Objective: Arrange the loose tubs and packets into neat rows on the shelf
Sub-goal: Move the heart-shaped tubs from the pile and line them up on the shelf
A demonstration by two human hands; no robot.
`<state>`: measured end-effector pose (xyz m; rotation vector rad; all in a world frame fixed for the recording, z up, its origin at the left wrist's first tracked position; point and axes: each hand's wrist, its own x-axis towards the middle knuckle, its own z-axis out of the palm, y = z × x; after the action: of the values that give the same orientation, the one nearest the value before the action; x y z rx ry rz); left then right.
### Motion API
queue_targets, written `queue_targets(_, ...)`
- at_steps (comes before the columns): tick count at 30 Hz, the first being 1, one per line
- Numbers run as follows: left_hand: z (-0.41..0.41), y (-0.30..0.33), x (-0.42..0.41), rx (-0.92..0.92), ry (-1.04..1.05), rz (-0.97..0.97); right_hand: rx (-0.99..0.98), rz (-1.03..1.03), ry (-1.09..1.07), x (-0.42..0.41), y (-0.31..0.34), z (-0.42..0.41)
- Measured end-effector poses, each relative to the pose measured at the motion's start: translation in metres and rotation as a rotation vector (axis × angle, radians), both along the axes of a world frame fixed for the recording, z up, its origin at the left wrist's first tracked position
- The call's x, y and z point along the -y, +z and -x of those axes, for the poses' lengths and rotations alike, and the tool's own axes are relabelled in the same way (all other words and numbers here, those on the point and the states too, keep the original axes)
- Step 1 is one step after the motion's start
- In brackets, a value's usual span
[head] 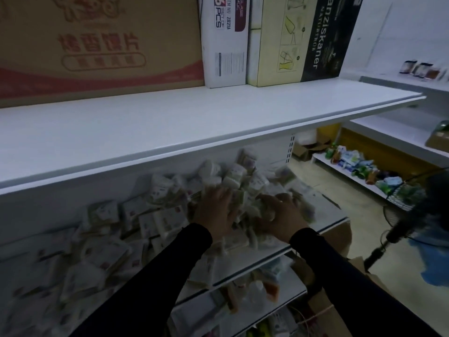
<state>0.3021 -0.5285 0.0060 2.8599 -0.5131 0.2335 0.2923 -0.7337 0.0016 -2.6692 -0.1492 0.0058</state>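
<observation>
A jumbled heap of small white tubs (233, 176) and flat white packets (107, 254) covers the middle shelf (274, 257). The picture is blurred. My left hand (216, 212) lies flat on the heap near its middle, fingers spread and pointing to the back. My right hand (283, 215) lies on the heap just to the right, fingers spread over several tubs. Both arms wear dark sleeves. I cannot make out any single item held in either hand.
The white shelf above (194, 132) overhangs the heap and carries a large cardboard box (97, 45) and upright cartons (226, 42). Lower shelves (243, 305) hold bottles and packs. A standing fan (408, 215) is at the right, with another stocked shelf (352, 173) beyond.
</observation>
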Motion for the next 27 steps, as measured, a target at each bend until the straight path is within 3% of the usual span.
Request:
queue_targets(5,-0.012,-0.012,0.024,0.017,0.116,-0.128,0.05,0.074,0.087,0.013,-0.006,-0.004)
queue_targets(10,-0.009,-0.014,0.034,0.078,0.175,-0.106,0.072,-0.014,0.099,0.02,-0.004,-0.012)
queue_targets(16,-0.004,-0.019,0.039,0.04,0.165,0.064,0.111,-0.146,0.088,0.026,-0.003,-0.015)
queue_targets(21,-0.01,-0.019,0.039,-0.05,0.259,0.203,0.106,-0.128,0.069,0.033,-0.005,-0.018)
queue_targets(27,0.009,-0.004,0.023,0.064,0.236,0.541,0.134,-0.292,0.037,0.034,0.001,-0.016)
